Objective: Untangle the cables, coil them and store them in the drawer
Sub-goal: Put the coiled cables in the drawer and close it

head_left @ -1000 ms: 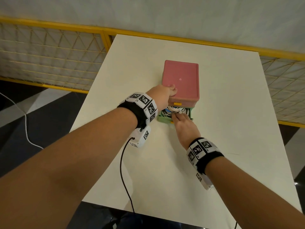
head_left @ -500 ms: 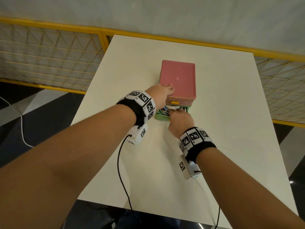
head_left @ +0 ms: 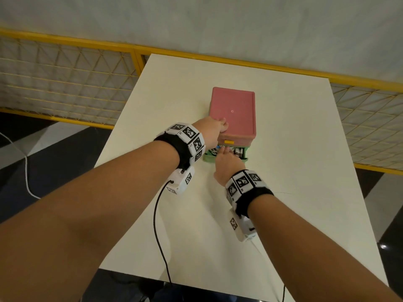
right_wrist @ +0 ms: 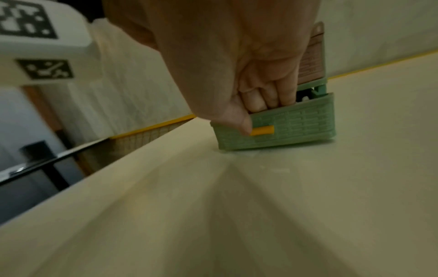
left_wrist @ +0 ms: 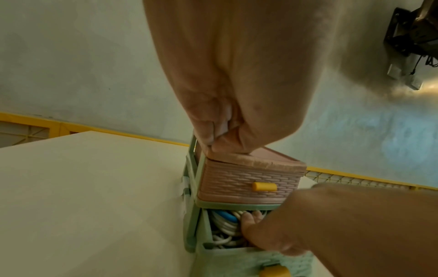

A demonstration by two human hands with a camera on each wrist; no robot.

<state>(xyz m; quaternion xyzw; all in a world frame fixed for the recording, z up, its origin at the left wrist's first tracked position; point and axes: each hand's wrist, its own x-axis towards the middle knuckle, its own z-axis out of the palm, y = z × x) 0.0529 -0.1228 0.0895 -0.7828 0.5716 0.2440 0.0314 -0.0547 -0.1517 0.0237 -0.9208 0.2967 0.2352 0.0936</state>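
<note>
- Head view: small drawer unit (head_left: pixel 233 114) with a pink top sits mid-counter (head_left: pixel 294 171), yellow mesh fence (head_left: pixel 65 83) behind. Left hand (head_left: pixel 214 132) clamps the unit's near-left corner. Right hand (head_left: pixel 226 165) reaches into the open green drawer (head_left: pixel 209 158) and covers most of the cables (head_left: pixel 237 151).
- Left wrist view: white and blue cables (left_wrist: pixel 225 222) lie coiled inside the drawer (left_wrist: pixel 237 262), the right hand's fingertips (left_wrist: pixel 251 217) pressing on them.
- Right wrist view: blurry; fingers (right_wrist: pixel 263 97) curl over the drawer's front wall (right_wrist: pixel 296 125), thumb by the yellow handle (right_wrist: pixel 263 130). Drawer contents are hidden.
</note>
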